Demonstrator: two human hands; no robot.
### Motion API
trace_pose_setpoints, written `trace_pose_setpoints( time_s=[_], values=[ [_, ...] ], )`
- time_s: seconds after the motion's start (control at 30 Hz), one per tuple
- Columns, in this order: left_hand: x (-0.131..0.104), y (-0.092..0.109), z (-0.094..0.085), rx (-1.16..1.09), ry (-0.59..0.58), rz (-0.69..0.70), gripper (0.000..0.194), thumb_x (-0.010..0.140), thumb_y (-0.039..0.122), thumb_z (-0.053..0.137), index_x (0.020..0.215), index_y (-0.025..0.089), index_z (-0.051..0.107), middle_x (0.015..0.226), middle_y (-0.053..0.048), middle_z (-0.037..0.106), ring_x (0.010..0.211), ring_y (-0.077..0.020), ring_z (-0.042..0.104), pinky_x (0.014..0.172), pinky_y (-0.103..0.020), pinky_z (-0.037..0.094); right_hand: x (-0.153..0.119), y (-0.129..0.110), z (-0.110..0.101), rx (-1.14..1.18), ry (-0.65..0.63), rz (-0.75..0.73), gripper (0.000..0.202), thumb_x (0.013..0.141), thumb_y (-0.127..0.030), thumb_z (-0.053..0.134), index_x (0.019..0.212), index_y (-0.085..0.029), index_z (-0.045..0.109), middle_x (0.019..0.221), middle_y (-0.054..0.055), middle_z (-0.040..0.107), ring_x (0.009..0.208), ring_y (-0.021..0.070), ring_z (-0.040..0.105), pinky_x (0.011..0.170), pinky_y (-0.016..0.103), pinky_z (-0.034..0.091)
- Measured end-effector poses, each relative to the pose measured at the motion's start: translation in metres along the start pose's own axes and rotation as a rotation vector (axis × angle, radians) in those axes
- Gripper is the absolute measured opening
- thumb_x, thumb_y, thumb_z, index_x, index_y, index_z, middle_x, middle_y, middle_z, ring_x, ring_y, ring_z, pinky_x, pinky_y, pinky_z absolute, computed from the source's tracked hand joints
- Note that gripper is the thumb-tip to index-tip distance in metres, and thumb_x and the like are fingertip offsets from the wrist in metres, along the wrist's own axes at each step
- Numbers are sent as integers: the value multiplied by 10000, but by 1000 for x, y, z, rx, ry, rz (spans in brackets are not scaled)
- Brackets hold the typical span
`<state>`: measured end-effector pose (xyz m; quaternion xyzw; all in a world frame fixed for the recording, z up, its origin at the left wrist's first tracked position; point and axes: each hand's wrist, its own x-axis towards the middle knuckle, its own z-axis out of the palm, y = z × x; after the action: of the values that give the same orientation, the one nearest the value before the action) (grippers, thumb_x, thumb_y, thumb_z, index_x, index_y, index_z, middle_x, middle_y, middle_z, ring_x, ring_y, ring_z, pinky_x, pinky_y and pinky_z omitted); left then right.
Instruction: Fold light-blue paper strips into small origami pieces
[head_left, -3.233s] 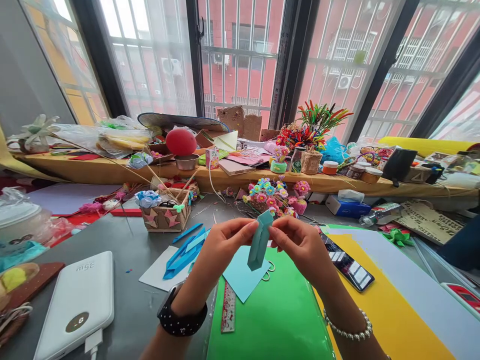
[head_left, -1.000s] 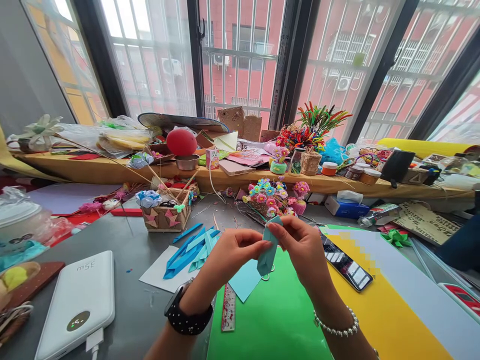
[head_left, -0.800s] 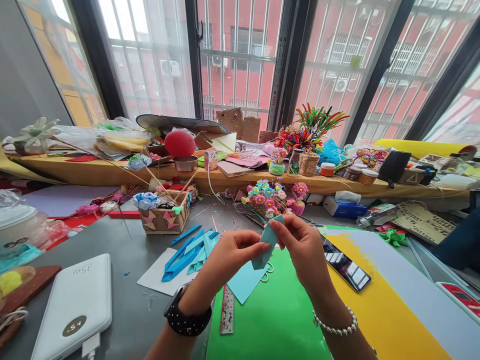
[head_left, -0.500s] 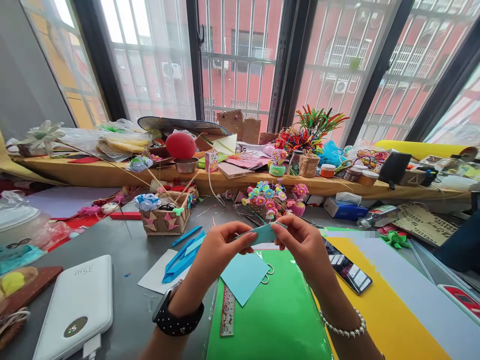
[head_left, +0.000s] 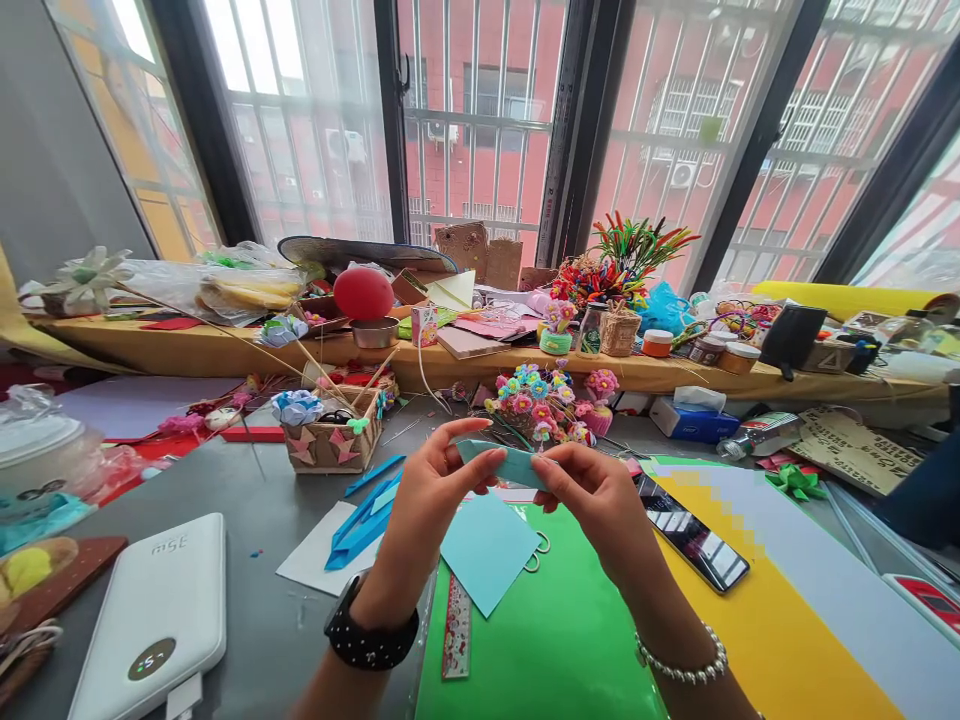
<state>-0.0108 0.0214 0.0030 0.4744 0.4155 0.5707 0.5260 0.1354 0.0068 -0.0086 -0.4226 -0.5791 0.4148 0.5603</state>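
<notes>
A narrow folded strip of light-blue paper [head_left: 517,466] is held up above the table between both hands. My left hand [head_left: 442,475] pinches its left part between thumb and fingers, with the index finger raised over the top. My right hand [head_left: 589,490] grips the right end, thumb in front. Below them lies a square light-blue sheet [head_left: 489,555], one corner pointing toward me. It rests on a green sheet [head_left: 547,640] and partly covers a scissors' handles [head_left: 538,550] and a printed ruler [head_left: 456,630].
Folded blue paper pieces [head_left: 364,525] lie on white paper at left. A white power bank [head_left: 154,610] is nearer me. A phone [head_left: 694,530] rests on yellow paper at right. Behind stand a cardboard basket [head_left: 330,440], crocheted flowers [head_left: 536,400] and a cluttered shelf [head_left: 465,370].
The paper strip has tilted, its left end now higher and its right end lower. My left index finger has lifted, and the left hand has turned more upright.
</notes>
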Motion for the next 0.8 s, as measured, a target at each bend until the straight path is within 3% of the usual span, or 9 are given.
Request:
trace_pose_setpoints(
  time_s=[0.23,0.47,0.8],
  values=[
    [4,-11,4,-199,-36,0,441,581,203,729,949,149,491,582,63,607,539,-64,553,551,-165,435,0,4,7,-31,-56,6,171,721,-314,597,671,-151,588,598,-13,571,549,113,551,514,220,444],
    [6,-6,-4,-15,-125,5,543,565,243,737,1023,140,464,524,47,618,503,-93,560,532,-201,455,6,8,-6,-133,-183,54,292,730,-406,566,680,-127,639,600,16,580,565,122,498,521,235,385],
    [5,-10,-3,115,-138,73,479,593,239,713,1000,150,475,487,81,549,481,-73,507,479,-165,378,5,8,-7,-253,-190,70,277,700,-393,597,692,-121,644,619,28,603,570,130,512,503,225,375]
  ],
)
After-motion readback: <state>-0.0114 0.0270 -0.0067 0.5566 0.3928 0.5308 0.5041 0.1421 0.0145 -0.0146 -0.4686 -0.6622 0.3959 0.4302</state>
